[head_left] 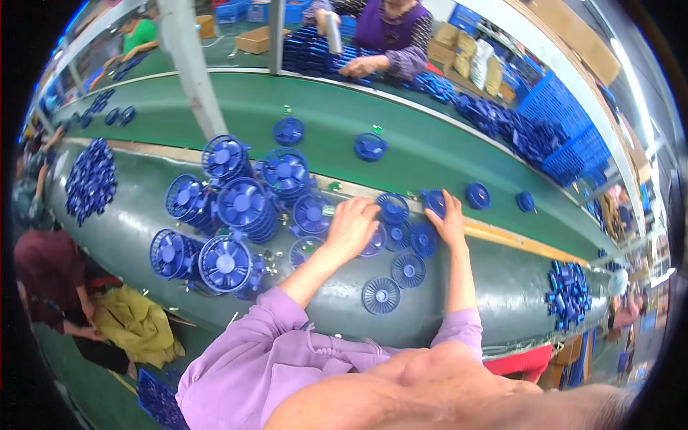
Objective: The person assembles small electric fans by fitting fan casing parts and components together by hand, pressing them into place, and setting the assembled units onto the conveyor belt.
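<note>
My left hand (351,226) lies over a cluster of round blue fan grilles on the green worktable (502,287), its fingers curled onto one grille (392,208). My right hand (450,223) sits just to the right, with its fingertips gripping a small blue round fan part (433,201) at the table's far edge. More flat grilles lie below the hands, one (409,270) near my right forearm and one (381,295) closer to me. Both lilac sleeves come in from the lower edge.
Stacks of blue caged fan guards (244,208) stand left of my hands. Piles of small blue parts lie far left (91,183) and far right (570,290). A green conveyor (430,154) carries loose blue parts (370,147). A co-worker (390,43) works across it; blue crates (566,136) stand right.
</note>
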Motion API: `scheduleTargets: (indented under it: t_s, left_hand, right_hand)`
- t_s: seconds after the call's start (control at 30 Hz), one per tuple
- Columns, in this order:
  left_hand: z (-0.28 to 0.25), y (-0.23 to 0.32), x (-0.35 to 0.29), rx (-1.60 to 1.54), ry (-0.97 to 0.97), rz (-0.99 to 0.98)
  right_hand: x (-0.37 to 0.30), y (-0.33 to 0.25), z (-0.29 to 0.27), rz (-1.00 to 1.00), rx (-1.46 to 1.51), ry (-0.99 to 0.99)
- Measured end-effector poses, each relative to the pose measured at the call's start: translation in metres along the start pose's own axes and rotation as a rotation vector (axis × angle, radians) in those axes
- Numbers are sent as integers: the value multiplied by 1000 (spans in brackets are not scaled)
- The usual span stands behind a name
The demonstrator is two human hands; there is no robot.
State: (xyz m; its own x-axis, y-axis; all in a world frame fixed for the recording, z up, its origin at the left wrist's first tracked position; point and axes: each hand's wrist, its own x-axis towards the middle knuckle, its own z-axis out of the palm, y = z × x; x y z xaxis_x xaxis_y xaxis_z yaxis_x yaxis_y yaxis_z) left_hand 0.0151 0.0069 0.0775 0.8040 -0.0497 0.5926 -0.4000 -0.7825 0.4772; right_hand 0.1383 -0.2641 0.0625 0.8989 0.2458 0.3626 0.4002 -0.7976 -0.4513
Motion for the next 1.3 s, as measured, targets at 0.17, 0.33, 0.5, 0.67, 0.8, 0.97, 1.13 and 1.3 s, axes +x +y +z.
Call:
scheduleTargets:
  t_s: [0.17,0.33,0.5,0.67,0.8,0.97,1.13,1.3]
  left_hand:
    - [-8,8,2,-304,-225,-213]
    - [20,-2,1,-1004,240,-346]
    - [4,14,-1,-1118,422,-434]
    - [-23,34,1,-521,518,-100]
    - [-31,37,3,-408,517,-13]
    - [-26,22,9,-397,479,-4]
    - [0,-1,5,-385,287,-151]
    - [22,16,6,-362,43,-104]
  right_hand:
    - [-4,-65,12,70,641,-42]
    - [-35,-156,26,-145,683,-171]
    - [-41,-180,43,-277,846,-160]
    - [-58,-187,60,25,1358,-269]
    - [-61,-183,59,177,1618,-345]
    - [-50,-198,51,377,1551,-305]
    - [-7,-143,59,-28,978,-241]
    - [46,7,23,192,470,309]
